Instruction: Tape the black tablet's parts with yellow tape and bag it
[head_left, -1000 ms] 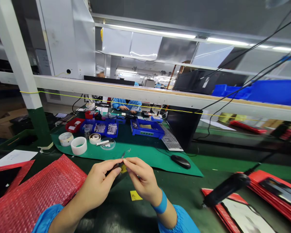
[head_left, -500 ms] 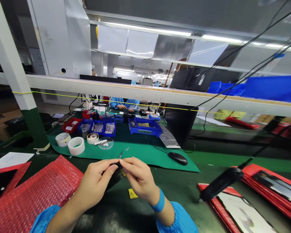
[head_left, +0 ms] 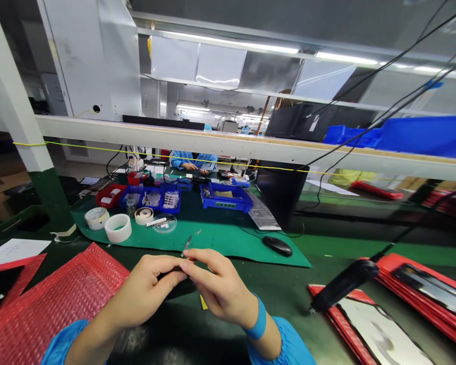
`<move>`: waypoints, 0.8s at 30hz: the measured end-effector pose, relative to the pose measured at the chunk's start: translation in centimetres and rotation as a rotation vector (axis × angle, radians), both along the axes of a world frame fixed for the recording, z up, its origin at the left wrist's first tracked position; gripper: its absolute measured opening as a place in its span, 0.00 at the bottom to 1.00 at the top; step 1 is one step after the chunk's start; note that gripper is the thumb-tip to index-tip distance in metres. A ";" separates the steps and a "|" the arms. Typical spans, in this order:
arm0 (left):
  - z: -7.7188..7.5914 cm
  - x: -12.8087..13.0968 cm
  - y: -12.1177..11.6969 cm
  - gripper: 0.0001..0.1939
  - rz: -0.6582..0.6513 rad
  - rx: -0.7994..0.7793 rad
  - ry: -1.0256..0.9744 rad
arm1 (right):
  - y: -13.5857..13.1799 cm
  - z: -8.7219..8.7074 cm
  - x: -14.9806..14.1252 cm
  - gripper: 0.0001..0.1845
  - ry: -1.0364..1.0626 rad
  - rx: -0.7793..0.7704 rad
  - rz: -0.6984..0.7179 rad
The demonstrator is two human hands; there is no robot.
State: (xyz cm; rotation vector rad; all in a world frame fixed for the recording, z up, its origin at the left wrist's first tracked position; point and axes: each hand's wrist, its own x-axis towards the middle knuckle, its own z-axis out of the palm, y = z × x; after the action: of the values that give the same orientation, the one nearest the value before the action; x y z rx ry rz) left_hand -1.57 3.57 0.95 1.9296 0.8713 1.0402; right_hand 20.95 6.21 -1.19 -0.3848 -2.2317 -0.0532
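Note:
My left hand [head_left: 146, 289] is closed, thumb and forefinger pinching a thin dark piece [head_left: 169, 272] whose kind I cannot make out, since the fingers cover most of it. At the right end of that piece, the bent fingers of my right hand [head_left: 222, 286] press together and meet the left fingertips. Whether something small is also between them is hidden. Just past the fingertips, a slim pointed metal tool [head_left: 187, 244] lies on the green mat [head_left: 228, 243], beside a few tiny pale bits [head_left: 198, 232]. A yellow piece [head_left: 203, 302] shows partly behind my right hand.
Red bubble-wrap pouches [head_left: 72, 284] lie at left. Tape rolls [head_left: 118, 228] and blue bins [head_left: 226, 197] stand farther back, near a mouse [head_left: 277, 246] and keyboard [head_left: 264, 213]. A black corded tool [head_left: 345, 285] hangs over panels at right. Another person's hands [head_left: 192, 166] work opposite.
Both hands stay together over the table; my right hand has shifted slightly right and down, its fingers turned more across the dark piece. More of the pointed tool shows, and less of the yellow piece.

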 end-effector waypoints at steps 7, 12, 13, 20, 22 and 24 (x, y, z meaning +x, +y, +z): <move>0.3 0.0 -0.1 0.14 -0.053 -0.033 0.006 | -0.8 0.3 0.1 0.29 -0.058 0.006 0.015; 0.1 0.4 -0.3 0.12 -0.120 -0.080 -0.018 | -1.5 0.5 -0.3 0.21 -0.106 0.019 0.016; 0.0 0.5 -0.3 0.12 -0.120 -0.074 -0.017 | -1.7 0.6 -0.4 0.19 -0.121 0.018 0.012; -0.6 0.8 -0.4 0.11 -0.060 -0.056 -0.028 | -2.1 0.4 -0.7 0.15 -0.166 -0.033 -0.008; -0.6 0.7 -0.3 0.11 -0.046 -0.053 -0.031 | -2.0 0.3 -0.6 0.16 -0.163 -0.018 -0.021; -0.5 0.5 -0.2 0.11 -0.038 -0.055 -0.037 | -1.9 0.4 -0.5 0.18 -0.153 -0.002 -0.039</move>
State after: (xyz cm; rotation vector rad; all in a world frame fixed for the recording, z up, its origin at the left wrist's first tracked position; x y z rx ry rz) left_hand -1.03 3.41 0.45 1.8686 0.8314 1.0162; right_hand 20.40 4.29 -0.83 -0.4386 -2.3749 -0.1045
